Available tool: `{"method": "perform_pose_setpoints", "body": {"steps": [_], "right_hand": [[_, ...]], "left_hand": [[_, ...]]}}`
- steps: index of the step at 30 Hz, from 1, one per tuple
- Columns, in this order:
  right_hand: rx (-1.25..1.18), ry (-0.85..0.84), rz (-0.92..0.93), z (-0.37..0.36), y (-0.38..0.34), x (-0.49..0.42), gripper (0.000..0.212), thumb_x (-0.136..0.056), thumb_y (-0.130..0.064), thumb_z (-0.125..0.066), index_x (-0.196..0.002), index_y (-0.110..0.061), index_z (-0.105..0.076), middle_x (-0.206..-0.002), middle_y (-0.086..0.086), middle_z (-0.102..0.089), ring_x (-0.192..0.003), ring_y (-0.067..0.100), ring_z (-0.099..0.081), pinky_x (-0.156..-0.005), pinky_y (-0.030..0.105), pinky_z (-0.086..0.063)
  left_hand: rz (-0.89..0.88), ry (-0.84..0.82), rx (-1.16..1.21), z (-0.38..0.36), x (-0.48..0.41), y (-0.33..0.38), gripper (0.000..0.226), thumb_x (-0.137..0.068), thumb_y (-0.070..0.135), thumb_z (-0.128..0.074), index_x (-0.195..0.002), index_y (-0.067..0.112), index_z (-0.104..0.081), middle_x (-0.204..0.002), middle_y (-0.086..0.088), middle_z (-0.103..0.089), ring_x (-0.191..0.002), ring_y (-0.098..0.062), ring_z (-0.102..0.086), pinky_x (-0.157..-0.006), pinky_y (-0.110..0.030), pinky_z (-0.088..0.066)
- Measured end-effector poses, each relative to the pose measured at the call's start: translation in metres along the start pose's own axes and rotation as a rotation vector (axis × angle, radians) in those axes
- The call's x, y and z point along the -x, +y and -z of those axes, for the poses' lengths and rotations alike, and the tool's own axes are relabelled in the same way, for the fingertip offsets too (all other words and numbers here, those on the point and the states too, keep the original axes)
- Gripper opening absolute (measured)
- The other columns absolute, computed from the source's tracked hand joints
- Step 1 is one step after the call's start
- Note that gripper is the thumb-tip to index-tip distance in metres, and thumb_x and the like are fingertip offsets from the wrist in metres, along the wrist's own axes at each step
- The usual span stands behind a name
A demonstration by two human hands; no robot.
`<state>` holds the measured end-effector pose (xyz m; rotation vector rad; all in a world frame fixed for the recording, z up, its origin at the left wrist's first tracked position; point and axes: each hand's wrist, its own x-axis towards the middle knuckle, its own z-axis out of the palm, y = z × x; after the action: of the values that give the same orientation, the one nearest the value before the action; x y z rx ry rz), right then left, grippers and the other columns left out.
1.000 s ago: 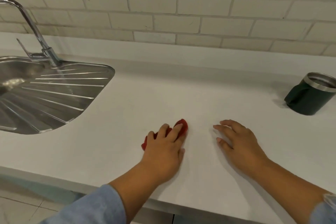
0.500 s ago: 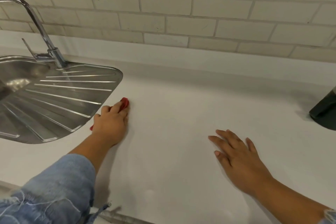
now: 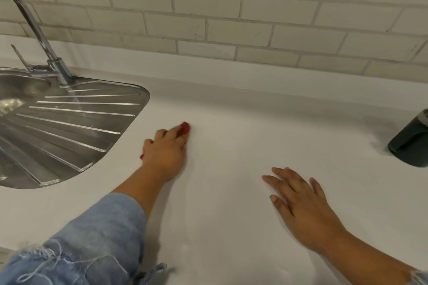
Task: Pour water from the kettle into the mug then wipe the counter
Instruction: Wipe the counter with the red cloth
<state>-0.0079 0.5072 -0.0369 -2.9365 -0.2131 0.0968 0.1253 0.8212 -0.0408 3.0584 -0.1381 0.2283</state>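
left hand (image 3: 165,154) flat over red cloth (image 3: 184,127) — long axis toward the back-right; right hand (image 3: 301,203) splayed, empty, on counter (image 3: 231,146)

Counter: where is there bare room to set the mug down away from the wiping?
The widest bare patch of counter lies between the left hand with its red cloth and the dark mug, back to the tiled wall. A second strip runs along the near edge between the forearms. The drainboard takes up the left, and the right hand lies flat at right.
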Motion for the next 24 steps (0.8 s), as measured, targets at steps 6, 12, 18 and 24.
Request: {"method": "perform_pose_setpoints", "body": {"steps": [6, 12, 18, 24], "right_hand": [[-0.022, 0.013, 0.001, 0.001, -0.001, 0.0, 0.047, -0.095, -0.051, -0.013, -0.141, -0.053, -0.016, -0.154, -0.029, -0.006, -0.143, -0.003, 0.005, -0.119, 0.04, 0.003], [0.005, 0.035, 0.036, 0.01, 0.006, -0.011, 0.043, -0.093, -0.054, -0.024, -0.136, -0.053, -0.03, -0.146, -0.027, -0.027, -0.136, 0.0, -0.02, -0.112, 0.033, -0.011], [0.038, 0.006, 0.018, 0.019, 0.03, -0.041, 0.051, -0.09, -0.063, -0.016, -0.138, -0.051, -0.027, -0.148, -0.023, -0.023, -0.14, 0.002, -0.012, -0.116, 0.044, -0.001], [-0.015, 0.012, 0.009, 0.011, 0.036, -0.043, 0.053, -0.088, -0.068, -0.005, -0.138, -0.054, -0.014, -0.151, -0.029, -0.011, -0.141, -0.003, 0.004, -0.117, 0.046, 0.005]], "left_hand": [[0.679, 0.005, 0.223, 0.015, -0.006, -0.1, 0.046, -0.091, 0.039, -0.027, -0.136, 0.032, -0.037, -0.139, -0.014, -0.037, -0.122, -0.044, -0.036, -0.099, -0.055, -0.032], [0.501, 0.099, 0.251, 0.041, -0.009, -0.044, 0.042, -0.095, 0.033, -0.03, -0.132, 0.017, -0.041, -0.133, -0.019, -0.039, -0.117, -0.045, -0.039, -0.097, -0.054, -0.037], [-0.224, -0.085, 0.171, 0.019, -0.005, 0.126, 0.049, -0.097, 0.03, -0.029, -0.145, 0.029, -0.024, -0.152, 0.0, -0.022, -0.125, -0.033, -0.031, -0.095, -0.047, -0.037], [-0.517, -0.03, 0.01, -0.015, -0.054, 0.184, 0.05, -0.096, 0.031, -0.023, -0.146, 0.03, -0.023, -0.155, 0.003, -0.02, -0.128, -0.029, -0.026, -0.095, -0.05, -0.028]]}}
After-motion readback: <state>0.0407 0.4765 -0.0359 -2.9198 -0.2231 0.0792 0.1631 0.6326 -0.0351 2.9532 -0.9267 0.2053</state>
